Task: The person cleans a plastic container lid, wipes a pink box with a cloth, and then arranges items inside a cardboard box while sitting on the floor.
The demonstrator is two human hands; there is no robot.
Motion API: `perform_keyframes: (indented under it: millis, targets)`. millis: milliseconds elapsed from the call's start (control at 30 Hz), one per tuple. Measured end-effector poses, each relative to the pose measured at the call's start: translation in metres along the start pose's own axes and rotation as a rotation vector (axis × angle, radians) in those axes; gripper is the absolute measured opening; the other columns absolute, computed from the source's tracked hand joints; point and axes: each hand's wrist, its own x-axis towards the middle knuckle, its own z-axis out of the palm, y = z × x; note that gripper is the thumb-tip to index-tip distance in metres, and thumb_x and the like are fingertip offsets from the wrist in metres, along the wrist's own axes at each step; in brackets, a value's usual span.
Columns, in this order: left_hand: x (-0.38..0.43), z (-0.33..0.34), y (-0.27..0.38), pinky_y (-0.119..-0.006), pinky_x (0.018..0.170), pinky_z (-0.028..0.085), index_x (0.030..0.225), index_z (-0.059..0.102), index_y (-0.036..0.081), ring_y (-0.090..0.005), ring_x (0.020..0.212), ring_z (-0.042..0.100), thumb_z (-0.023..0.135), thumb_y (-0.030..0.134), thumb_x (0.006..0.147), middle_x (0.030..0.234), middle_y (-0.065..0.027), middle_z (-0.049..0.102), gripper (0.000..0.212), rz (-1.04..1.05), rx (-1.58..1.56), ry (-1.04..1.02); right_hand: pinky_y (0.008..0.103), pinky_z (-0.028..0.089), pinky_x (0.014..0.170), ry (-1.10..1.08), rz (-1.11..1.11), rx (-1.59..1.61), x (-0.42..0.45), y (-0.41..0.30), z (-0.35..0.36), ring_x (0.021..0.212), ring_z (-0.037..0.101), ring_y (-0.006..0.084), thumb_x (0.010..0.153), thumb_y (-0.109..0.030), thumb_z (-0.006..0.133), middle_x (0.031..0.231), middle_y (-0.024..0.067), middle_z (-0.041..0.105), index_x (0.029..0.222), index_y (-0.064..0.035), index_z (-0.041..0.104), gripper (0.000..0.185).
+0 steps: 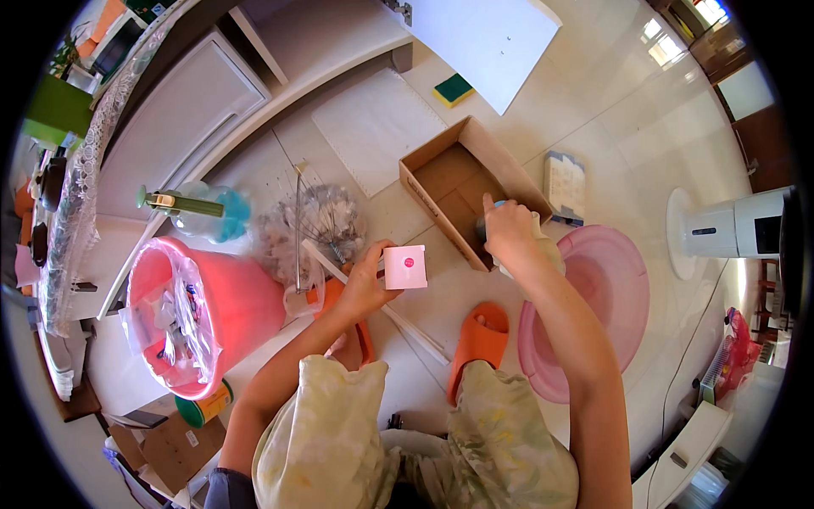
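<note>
My left hand (369, 283) grips a small pale pink box (405, 273) with a round red sticker on its face. To its right stands an open, shallow cardboard box (455, 172) on the tiled floor. My right hand (512, 229) reaches over the near right corner of that box, its fingers curled on a small dark item (481, 229) with a bit of blue at its top. The hand hides most of this item. A cream-coloured thing (550, 248) shows beneath my right wrist; its kind is unclear.
A pink basin (610, 286) sits at the right, near a pale package (565, 184). Leftward are a lined pink bin (254, 286), a spray bottle (210, 210) and a bagged bundle (318, 223). A white cabinet door (483, 38) hangs open above a green-yellow sponge (453, 90).
</note>
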Motion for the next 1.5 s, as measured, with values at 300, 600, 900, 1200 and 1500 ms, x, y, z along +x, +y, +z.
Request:
perform_keyframes:
  millis: [300,600,900,1200,1500]
  targets:
    - [-0.005,-0.003,-0.01,-0.041,0.102,0.04,0.132,0.033,0.006,-0.0292,0.123,0.045,0.077,0.002,0.066,0.129,-0.0147,0.046,0.08,0.004,0.12,-0.081,0.0363,0.052,0.075,-0.013,0.15,0.174,0.013,0.009,0.001,0.094,0.062,0.0316,0.062,-0.016,0.078,0.106,0.0182,0.054,0.113,-0.0084,0.045,0.061]
    - [0.034,-0.033,0.034,-0.039,0.107,0.032,0.147,0.008,0.004,-0.0313,0.132,0.036,0.071,0.021,0.078,0.146,-0.0226,0.027,0.095,-0.127,-0.19,0.013,0.0432,0.05,0.068,0.238,0.177,0.424,-0.079,0.026,-0.071,0.086,0.062,0.0349,0.061,-0.011,0.077,0.106,0.0186,0.049,0.115,-0.0117,0.047,0.062]
    - [0.142,0.025,0.038,-0.038,0.082,0.054,0.133,0.032,-0.009,-0.0335,0.105,0.057,0.059,0.036,0.086,0.132,-0.0265,0.042,0.071,-0.627,-0.366,-0.067,0.0295,0.048,0.056,0.029,-0.157,0.231,-0.157,-0.022,-0.028,0.061,0.063,0.0221,0.074,-0.015,0.065,0.104,0.0192,0.053,0.109,-0.0085,0.051,0.038]
    - [0.133,0.007,0.02,-0.043,0.078,0.058,0.109,0.051,-0.006,-0.0311,0.094,0.063,0.049,0.012,0.089,0.109,-0.0199,0.059,0.027,-0.635,-0.71,-0.075,0.0223,0.042,0.057,0.158,-0.187,-0.176,-0.142,-0.083,0.03,0.068,0.058,0.0111,0.083,-0.015,0.053,0.108,0.0163,0.054,0.107,-0.0072,0.051,0.025]
    - [0.045,-0.06,0.083,-0.04,0.078,0.057,0.117,0.046,-0.005,-0.0263,0.098,0.061,0.045,0.011,0.092,0.111,-0.0159,0.057,0.03,-0.309,-0.93,0.278,0.0265,0.045,0.056,0.305,-0.308,-0.225,-0.127,-0.111,0.073,0.073,0.06,0.0166,0.079,-0.024,0.063,0.094,0.0117,0.054,0.113,-0.0062,0.051,0.041]
